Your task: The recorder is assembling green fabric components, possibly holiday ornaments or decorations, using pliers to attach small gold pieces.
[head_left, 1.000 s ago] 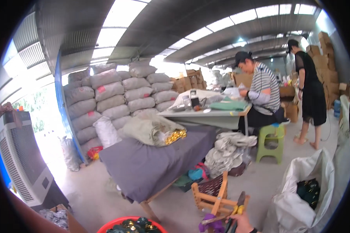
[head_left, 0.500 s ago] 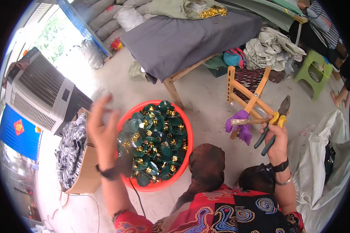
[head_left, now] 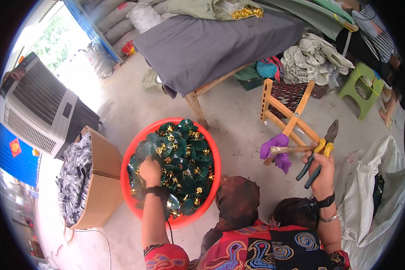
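In my right hand [head_left: 322,168] is a pair of pliers [head_left: 318,155] with dark jaws and green-and-yellow handles, the jaws pointing up and away. The end of a short wooden rod [head_left: 294,149] lies beside that hand; its other end meets purple cloth [head_left: 281,153] on a wooden folding stool [head_left: 287,110]. My left hand [head_left: 150,171] reaches into a red-orange basin [head_left: 217,166] full of dark green round pieces with gold-coloured fittings [head_left: 191,157]. Its fingers are bent down among the pieces and mostly hidden, so whether they grip one does not show.
Left of the basin stand a cardboard box [head_left: 104,189] of silvery-grey pieces and an air cooler [head_left: 42,108]. A cloth-covered table [head_left: 220,49] is ahead. A white sack [head_left: 369,193] is at my right. Beyond it, a person [head_left: 373,33] sits near a green plastic stool [head_left: 361,90].
My left hand, raised and open over the basin's left side before, has come down into the green pieces. My right hand still holds the pliers in nearly the same place.
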Demonstrator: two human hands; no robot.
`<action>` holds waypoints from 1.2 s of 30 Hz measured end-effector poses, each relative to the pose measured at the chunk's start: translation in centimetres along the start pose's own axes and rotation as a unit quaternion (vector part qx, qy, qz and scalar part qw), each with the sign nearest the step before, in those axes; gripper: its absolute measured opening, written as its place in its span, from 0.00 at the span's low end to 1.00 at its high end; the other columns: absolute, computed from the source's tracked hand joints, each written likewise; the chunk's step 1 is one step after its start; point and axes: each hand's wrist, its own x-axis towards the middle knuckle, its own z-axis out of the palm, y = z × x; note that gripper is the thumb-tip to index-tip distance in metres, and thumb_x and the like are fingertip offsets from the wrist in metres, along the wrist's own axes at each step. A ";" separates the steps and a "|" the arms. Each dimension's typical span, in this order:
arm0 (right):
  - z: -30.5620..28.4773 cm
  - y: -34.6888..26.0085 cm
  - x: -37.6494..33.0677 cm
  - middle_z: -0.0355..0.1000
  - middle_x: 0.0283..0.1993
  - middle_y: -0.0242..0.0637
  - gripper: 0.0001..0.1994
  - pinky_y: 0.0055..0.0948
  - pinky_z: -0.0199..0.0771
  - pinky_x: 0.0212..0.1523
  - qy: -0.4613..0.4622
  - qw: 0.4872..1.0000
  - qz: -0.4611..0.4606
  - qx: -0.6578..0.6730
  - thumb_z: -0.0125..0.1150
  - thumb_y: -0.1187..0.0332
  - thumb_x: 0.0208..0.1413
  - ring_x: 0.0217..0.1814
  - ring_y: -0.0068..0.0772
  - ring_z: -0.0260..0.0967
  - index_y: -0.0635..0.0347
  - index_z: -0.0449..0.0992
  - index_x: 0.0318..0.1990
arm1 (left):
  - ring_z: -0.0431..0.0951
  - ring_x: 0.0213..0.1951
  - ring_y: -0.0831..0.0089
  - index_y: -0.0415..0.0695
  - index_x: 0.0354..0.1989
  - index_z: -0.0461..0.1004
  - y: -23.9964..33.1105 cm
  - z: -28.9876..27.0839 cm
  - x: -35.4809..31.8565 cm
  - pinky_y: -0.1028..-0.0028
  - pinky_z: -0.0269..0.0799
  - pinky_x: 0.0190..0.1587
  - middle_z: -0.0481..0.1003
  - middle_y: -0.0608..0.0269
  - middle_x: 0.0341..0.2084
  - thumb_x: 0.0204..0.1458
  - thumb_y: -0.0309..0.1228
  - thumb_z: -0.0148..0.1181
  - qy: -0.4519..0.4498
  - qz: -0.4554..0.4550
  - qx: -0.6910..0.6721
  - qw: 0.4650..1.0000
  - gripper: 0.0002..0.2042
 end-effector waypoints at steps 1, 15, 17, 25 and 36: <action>-0.3 -0.2 0.1 0.65 0.44 0.36 0.21 0.35 0.67 0.38 -0.001 1.000 -0.004 -0.004 0.50 0.79 0.45 0.38 0.32 0.65 0.61 0.62 0.51 | 0.77 0.31 0.48 0.41 0.30 0.75 0.0 -0.3 0.0 0.55 0.72 0.34 0.76 0.45 0.24 0.46 0.36 0.55 0.036 -0.022 -0.043 0.998 0.10; 1.1 -4.0 2.0 0.68 0.41 0.36 0.18 0.31 0.71 0.36 0.029 0.982 -0.184 -0.021 0.51 0.80 0.48 0.39 0.30 0.68 0.66 0.65 0.49 | 0.78 0.37 0.66 0.44 0.41 0.78 25.6 -9.4 -4.8 0.73 0.72 0.41 0.78 0.55 0.34 0.42 0.14 0.57 0.062 0.435 -0.515 0.736 0.18; 1.8 -5.2 1.6 0.66 0.45 0.37 0.21 0.31 0.71 0.37 0.010 0.978 -0.194 -0.081 0.54 0.79 0.46 0.39 0.30 0.67 0.66 0.64 0.51 | 0.78 0.40 0.59 0.47 0.41 0.79 29.4 -7.9 -6.1 0.69 0.74 0.42 0.76 0.53 0.35 0.37 0.15 0.59 0.075 0.519 -0.492 0.695 0.20; 2.4 -6.6 2.4 0.63 0.47 0.35 0.24 0.21 0.68 0.40 -0.162 0.884 -0.249 -0.360 0.55 0.81 0.47 0.42 0.22 0.64 0.63 0.65 0.55 | 0.71 0.52 0.55 0.55 0.45 0.76 32.3 -1.0 -9.6 0.61 0.72 0.45 0.71 0.57 0.49 0.32 0.28 0.67 0.031 0.649 -0.394 0.651 0.25; 4.4 -3.0 5.0 0.55 0.50 0.47 0.20 0.34 0.65 0.46 -0.329 0.671 -0.254 -0.615 0.59 0.80 0.37 0.46 0.49 0.60 0.66 0.65 0.42 | 0.70 0.51 0.55 0.53 0.41 0.78 33.2 0.5 -9.5 0.64 0.69 0.46 0.74 0.57 0.44 0.37 0.26 0.62 -0.018 0.621 -0.423 0.660 0.18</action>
